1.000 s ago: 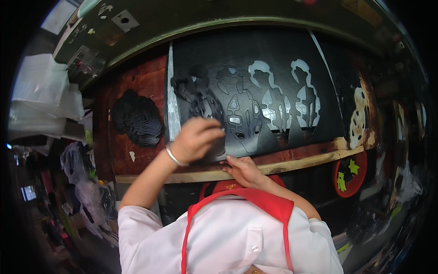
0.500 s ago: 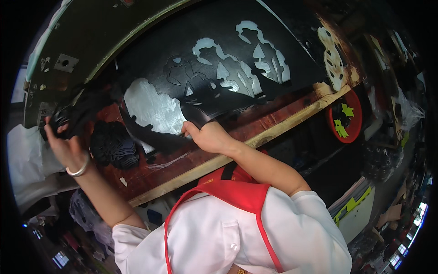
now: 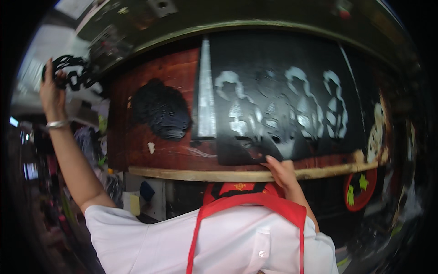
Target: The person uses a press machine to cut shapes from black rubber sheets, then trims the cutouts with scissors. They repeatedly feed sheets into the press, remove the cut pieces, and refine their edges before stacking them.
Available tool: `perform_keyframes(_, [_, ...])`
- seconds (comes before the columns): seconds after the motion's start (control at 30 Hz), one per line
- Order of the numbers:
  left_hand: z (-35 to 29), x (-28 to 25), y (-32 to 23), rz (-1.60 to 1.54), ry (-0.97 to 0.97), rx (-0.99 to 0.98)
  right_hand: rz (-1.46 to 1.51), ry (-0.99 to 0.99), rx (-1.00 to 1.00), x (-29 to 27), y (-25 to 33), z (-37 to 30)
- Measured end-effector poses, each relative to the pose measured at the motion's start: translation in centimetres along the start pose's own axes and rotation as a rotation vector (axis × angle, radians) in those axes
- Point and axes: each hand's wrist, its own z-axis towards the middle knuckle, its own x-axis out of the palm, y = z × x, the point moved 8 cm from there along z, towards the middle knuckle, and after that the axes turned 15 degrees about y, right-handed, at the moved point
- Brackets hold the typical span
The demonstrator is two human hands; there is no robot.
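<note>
My left hand (image 3: 54,98) is raised at the far left, its fingers closed on a thin black scrap piece (image 3: 75,75) with large openings. Motion blurs both. Below the middle of the bench, my right hand (image 3: 284,173) pinches the near edge of a black sheet (image 3: 273,50). Several shaped openings run across this sheet, and a pale surface shows through them. Left of the sheet lies a stack of black cut pieces (image 3: 162,109), apart from both hands.
The sheet and stack lie on a reddish-brown bench (image 3: 127,141) with a wooden front rail (image 3: 182,174). A green machine beam (image 3: 255,23) spans the far side. A red basin (image 3: 360,203) with yellow-green pieces sits at the right. A pale cut-out template (image 3: 376,132) lies at the bench's right end.
The view has turned. My left hand has carried the black scrap out and up, away from the bench. The large pale patch at the sheet's left is now mostly covered; my right hand stays on the near edge.
</note>
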Motion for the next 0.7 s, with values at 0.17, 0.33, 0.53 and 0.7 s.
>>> perform_keyframes(0.17, [-2.7,-0.5,-0.2,0.129,-0.124,0.043,0.359,-0.115,0.013,-2.0,-0.3,-0.7])
perform_keyframes(0.33, [-9.2,7.4,2.8,0.456,0.136,0.226,0.245,-0.147,-0.027,-2.2,0.2,-0.7])
perform_keyframes(0.53, [-25.6,23.9,14.5,0.925,0.855,0.148,0.371,-0.19,-0.002,-1.7,0.5,-0.7])
perform_keyframes(0.7, [-26.9,24.3,14.6,1.166,0.792,0.149,0.485,-0.254,-0.034,-1.5,0.9,-1.5])
